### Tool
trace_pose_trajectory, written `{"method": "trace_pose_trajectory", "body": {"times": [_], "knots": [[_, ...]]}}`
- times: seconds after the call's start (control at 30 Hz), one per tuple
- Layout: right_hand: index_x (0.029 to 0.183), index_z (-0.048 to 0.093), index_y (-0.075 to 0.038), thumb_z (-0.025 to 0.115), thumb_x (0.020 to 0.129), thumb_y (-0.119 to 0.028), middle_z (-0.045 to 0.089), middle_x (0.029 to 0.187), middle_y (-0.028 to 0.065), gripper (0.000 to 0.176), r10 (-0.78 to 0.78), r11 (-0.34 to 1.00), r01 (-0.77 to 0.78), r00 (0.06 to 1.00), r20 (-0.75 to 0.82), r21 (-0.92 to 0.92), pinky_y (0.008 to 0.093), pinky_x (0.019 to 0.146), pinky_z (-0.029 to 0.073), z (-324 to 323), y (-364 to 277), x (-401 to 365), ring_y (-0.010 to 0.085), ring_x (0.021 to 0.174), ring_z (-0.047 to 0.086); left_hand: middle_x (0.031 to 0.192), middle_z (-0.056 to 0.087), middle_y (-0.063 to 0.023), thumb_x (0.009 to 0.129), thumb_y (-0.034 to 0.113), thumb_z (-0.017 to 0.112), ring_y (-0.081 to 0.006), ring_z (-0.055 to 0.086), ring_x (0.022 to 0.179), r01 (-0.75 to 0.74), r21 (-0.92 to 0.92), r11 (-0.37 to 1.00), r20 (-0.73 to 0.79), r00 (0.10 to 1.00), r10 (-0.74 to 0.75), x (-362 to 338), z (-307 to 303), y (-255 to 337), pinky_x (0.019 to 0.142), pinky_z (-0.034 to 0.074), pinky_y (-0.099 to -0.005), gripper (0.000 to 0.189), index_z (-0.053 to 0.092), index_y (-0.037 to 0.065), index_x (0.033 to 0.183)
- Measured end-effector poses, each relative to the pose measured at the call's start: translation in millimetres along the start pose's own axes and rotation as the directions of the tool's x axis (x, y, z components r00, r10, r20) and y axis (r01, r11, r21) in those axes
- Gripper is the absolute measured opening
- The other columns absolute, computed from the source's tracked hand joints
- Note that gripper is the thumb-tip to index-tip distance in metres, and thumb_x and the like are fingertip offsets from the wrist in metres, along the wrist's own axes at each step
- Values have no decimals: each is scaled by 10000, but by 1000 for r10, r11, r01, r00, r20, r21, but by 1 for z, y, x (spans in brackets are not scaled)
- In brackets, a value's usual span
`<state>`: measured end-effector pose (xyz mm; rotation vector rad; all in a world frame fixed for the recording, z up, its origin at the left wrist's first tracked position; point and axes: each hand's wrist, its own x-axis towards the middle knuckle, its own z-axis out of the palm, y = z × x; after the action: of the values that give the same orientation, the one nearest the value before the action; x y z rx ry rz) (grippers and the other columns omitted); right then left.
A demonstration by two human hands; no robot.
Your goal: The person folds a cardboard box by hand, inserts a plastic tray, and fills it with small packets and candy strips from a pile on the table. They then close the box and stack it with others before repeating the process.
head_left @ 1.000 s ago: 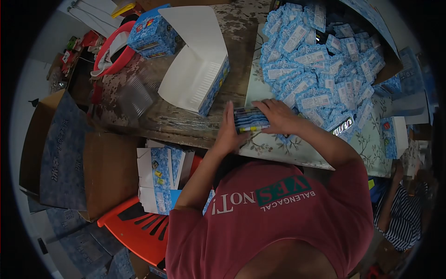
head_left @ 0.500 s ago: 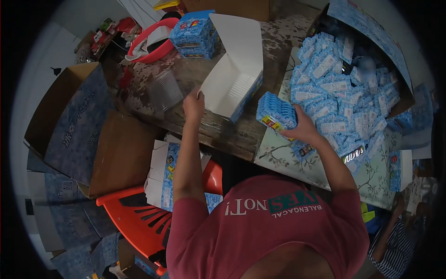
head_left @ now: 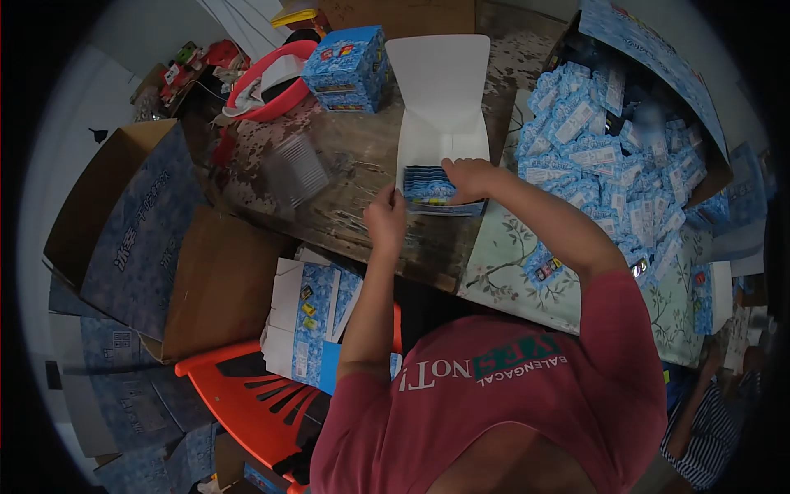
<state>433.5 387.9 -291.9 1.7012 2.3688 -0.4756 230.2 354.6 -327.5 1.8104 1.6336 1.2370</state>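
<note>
Two hands were placed at an open white box (head_left: 439,76): at its left wall, the left hand (head_left: 385,217) was curled, any pinch unclear; inside it, blue packets (head_left: 423,183) were apparently being settled, their right end spanned by the right hand (head_left: 475,179), its fingers parted, firmness unclear; level seating seemed called for.

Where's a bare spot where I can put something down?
Bare wood shows between the clear tray and open box. There's bare cloth between that box and the loose packet. It's crowded at the packet pile and where the pink basin meets the blue box.
</note>
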Motion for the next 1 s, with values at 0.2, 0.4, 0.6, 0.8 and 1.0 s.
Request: {"method": "trace_pose_trajectory", "body": {"times": [0.2, 0.4, 0.6, 0.8, 1.0], "knots": [[1223, 427, 80, 508, 733, -701, 509, 1196, 271, 925, -66, 851, 52, 998, 8, 522, 359, 899, 425, -5, 8, 56, 348, 1093, 527, 799, 645, -189, 828, 209, 566, -337, 635, 765, -1, -132, 991, 65, 998, 10, 4, 5, -2, 678, 484, -393, 264, 646, 30, 1005], [1194, 483, 34, 460, 767, -692, 530, 1158, 263, 843, -135, 923, 90, 986, 98, 374, 407, 898, 413, 13, -16, 51, 389, 1043, 530, 782, 616, -223, 882, 237, 489, -414, 584, 761, 12, 181, 983, 183, 982, -46, 11, 14, -1, 644, 456, -442, 272, 636, 29, 978], [1179, 520, -36, 572, 841, -381, 560, 1124, 169, 486, -53, 832, 421, 708, -704, 362, 394, 894, 421, 7, 13, -55, 342, 1044, 524, 722, 578, -256, 887, 198, 473, -411, 585, 705, 31, 131, 991, 103, 994, -45, 11, 8, -28, 614, 434, -473, 270, 612, -33, 908], [1118, 570, -34, 630, 827, -221, 569, 1109, 171, 350, 537, 814, -189, 606, -587, 549, 395, 818, 459, 73, 136, -211, 324, 1033, 537, 1186, 539, -211, 841, 83, 509, -312, 524, 1113, -221, 282, 934, -323, 894, 309, 15, -10, -12, 921, 407, -388, 365, 519, -8, 1194], [1242, 447, -18, 660, 798, -258, 484, 1228, 207, 547, 693, 719, -437, 510, -509, 540, 442, 893, 412, 152, 123, -259, 380, 1152, 443, 1372, 314, -261, 789, 176, 648, -399, 325, 1268, -430, -302, 851, 438, 730, 524, -37, 90, 130, 1016, 321, -414, 629, 362, -42, 1306]]}}
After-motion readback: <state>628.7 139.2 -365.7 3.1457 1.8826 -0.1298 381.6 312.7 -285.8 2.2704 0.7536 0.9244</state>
